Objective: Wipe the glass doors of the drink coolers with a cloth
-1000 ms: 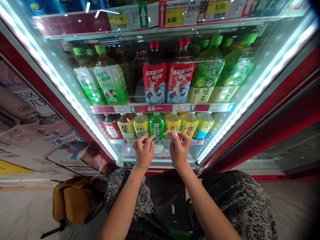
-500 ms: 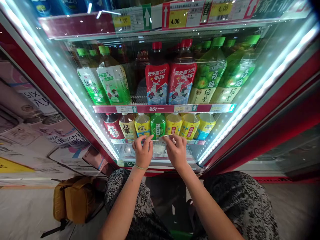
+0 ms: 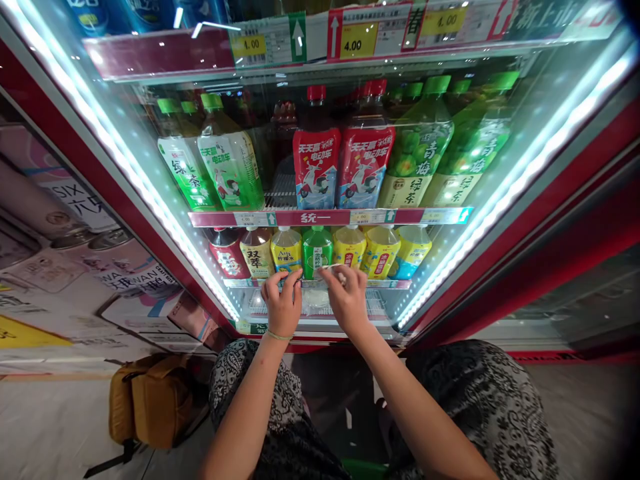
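Observation:
My left hand [image 3: 283,307] is at the lower shelf's front strip, in front of a yellow-labelled bottle [image 3: 287,250]. Its fingers are bent and spread apart, and I make out nothing held in them. To its right, my right hand [image 3: 349,300] has its fingers closed on a small white crumpled piece [image 3: 342,275], perhaps paper or tissue. Between the hands stands a green bottle [image 3: 317,250] on the lower shelf. Below it, a pale clear object [image 3: 316,298] shows on the wire rack; its kind is unclear.
The drinks cooler has bright light strips [image 3: 125,173] down both sides. Red-labelled bottles [image 3: 316,167] and green tea bottles [image 3: 230,167] stand on the middle shelf. Stacked printed cartons [image 3: 120,273] line the left. A brown backpack [image 3: 160,400] lies on the floor beside my left knee.
Both hands have shifted slightly left relative to the bottles. The right hand's fingers have moved a little toward the green bottle, with the white piece still in them.

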`<state>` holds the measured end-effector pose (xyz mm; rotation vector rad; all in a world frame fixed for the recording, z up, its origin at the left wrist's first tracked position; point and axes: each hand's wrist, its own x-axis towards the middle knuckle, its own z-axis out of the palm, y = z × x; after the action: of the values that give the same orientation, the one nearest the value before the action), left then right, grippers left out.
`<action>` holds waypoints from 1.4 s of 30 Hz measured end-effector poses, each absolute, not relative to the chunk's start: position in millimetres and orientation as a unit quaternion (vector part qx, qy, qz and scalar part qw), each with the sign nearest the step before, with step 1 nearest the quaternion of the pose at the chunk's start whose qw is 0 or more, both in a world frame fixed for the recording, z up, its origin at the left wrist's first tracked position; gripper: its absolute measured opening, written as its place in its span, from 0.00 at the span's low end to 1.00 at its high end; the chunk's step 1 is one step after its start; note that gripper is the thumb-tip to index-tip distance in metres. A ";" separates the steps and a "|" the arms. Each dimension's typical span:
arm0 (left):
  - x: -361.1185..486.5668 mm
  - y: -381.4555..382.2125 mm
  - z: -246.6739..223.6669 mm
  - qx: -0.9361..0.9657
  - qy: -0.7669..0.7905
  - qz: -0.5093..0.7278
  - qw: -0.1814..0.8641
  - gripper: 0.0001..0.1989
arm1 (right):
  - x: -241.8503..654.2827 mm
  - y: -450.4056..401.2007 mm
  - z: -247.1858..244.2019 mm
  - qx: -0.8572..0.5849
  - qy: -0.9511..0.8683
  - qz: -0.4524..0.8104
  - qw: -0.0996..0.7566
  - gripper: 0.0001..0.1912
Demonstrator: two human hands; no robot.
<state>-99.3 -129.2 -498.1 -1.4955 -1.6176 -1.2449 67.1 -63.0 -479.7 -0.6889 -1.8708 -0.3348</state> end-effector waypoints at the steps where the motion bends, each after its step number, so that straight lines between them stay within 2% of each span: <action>1: -99.5 -129.5 -497.7 -0.562 -0.611 -0.470 0.300 0.15 | 66.3 -63.1 -480.0 -0.269 -0.806 -0.141 0.508 0.20; 3: -99.6 -130.4 -496.7 -0.562 -0.612 -0.468 0.300 0.15 | 63.8 -63.3 -480.1 -0.273 -0.804 -0.134 0.511 0.18; 7: -100.7 -131.8 -494.9 -0.568 -0.607 -0.468 0.299 0.16 | 54.0 -64.1 -478.0 -0.343 -0.724 -0.135 0.584 0.20; 12: -107.2 -132.5 -494.2 -0.559 -0.610 -0.478 0.295 0.14 | 47.3 -68.3 -479.7 -0.295 -0.792 -0.141 0.516 0.18; 17: -111.7 -134.5 -493.3 -0.557 -0.607 -0.491 0.286 0.16 | 44.0 -69.7 -476.0 -0.345 -0.735 -0.125 0.570 0.22; 21: -112.7 -135.6 -493.6 -0.557 -0.606 -0.492 0.283 0.15 | 41.4 -71.9 -476.0 -0.277 -0.812 -0.138 0.494 0.18; 26: -113.8 -137.4 -494.1 -0.564 -0.606 -0.493 0.266 0.16 | 37.5 -74.3 -476.1 -0.352 -0.737 -0.106 0.568 0.21; 31: -115.9 -138.3 -494.0 -0.560 -0.608 -0.498 0.261 0.15 | 35.4 -75.5 -479.5 -0.261 -0.831 -0.125 0.475 0.18; 35: -116.6 -139.4 -493.5 -0.558 -0.611 -0.505 0.245 0.16 | 34.6 -73.6 -481.8 -0.331 -0.756 -0.124 0.551 0.20; 40: -119.9 -140.5 -493.4 -0.550 -0.613 -0.508 0.252 0.14 | 35.5 -73.5 -487.8 -0.248 -0.828 -0.148 0.481 0.21; 42: -121.2 -141.6 -492.9 -0.552 -0.613 -0.507 0.250 0.14 | 36.2 -72.8 -486.5 -0.278 -0.804 -0.141 0.507 0.22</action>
<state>-121.2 -141.6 -492.9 -1.5024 -1.6682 -1.3813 36.2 -72.8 -486.5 -0.6701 -1.9373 -0.3402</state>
